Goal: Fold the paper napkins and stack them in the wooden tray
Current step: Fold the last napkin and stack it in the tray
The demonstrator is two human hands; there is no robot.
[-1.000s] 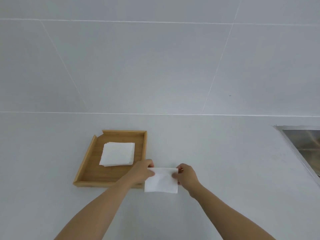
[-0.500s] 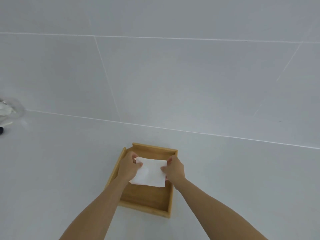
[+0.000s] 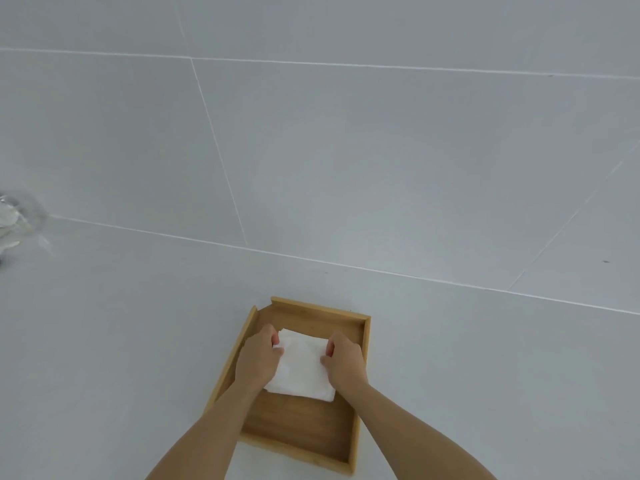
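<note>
— So where's the folded napkin [image 3: 300,368] now?

— From the head view, over the far half of the wooden tray [image 3: 360,403]. A second ago it was at the tray's near right corner, over the desk [image 3: 104,341]; now both hands have carried it in.

— And the hands?

— The left hand [image 3: 258,360] pinches its left edge, the right hand [image 3: 344,358] its right edge, fingers curled closed on the paper.

— Meaning?

— It's likely landing on the stack; whether it rests there yet, I cannot tell. Release comes next.
</note>
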